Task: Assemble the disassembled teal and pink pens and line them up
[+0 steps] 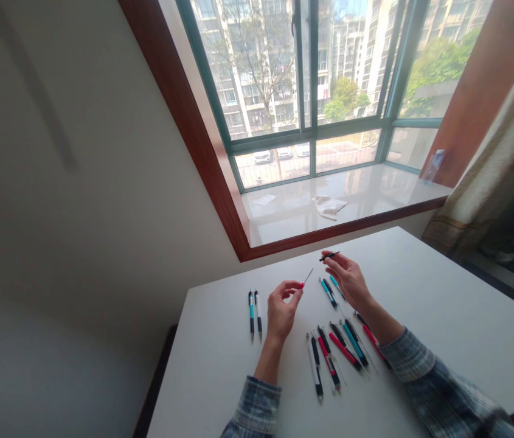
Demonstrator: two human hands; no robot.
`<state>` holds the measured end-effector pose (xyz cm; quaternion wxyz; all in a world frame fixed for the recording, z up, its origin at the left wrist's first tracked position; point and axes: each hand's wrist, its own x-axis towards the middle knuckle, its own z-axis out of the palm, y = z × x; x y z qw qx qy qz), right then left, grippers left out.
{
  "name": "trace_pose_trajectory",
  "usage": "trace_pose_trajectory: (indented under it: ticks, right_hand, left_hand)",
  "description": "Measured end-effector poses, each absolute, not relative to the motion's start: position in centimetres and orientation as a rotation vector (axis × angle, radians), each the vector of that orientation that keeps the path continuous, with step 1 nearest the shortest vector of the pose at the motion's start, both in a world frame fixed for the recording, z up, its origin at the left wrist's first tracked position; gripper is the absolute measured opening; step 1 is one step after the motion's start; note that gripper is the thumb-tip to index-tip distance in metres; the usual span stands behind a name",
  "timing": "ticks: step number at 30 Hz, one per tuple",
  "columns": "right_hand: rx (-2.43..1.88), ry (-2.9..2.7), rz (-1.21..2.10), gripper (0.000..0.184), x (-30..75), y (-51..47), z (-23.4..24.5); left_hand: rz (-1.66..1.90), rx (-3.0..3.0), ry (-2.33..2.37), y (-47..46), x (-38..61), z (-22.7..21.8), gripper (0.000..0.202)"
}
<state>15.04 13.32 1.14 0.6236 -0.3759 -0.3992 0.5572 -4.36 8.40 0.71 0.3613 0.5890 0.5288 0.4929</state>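
Observation:
Above the white table, my left hand pinches a thin pen refill with a red end at the fingertips; its slender tip points up and to the right. Farther right, my right hand has its fingers closed on a small black pen part, held apart from the refill. Left of my left hand lie a blue-and-black pen and a white-and-black pen, side by side. Below my right hand are several pen pieces: red barrels, blue barrels, a white barrel, black parts and thin refills.
The white table meets the wall under a bay window. On the sill are a crumpled cloth, a flat white sheet and a clear bottle. A curtain hangs at the right.

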Motion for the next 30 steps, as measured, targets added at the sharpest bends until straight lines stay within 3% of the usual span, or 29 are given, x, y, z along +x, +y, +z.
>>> trace_pose_trajectory:
  ticks: [15,30]
  right_hand:
    - [-0.907,-1.166,1.219,0.044,14.6,12.5,2.3]
    - [-0.847,-1.302,1.212,0.034,14.3,12.6,1.5]
  left_hand:
    - [1.286,1.529,1.347,8.3,-4.3,0.8,0.018]
    - [1.282,1.539,1.337,8.3,-4.3,0.9,0.018]
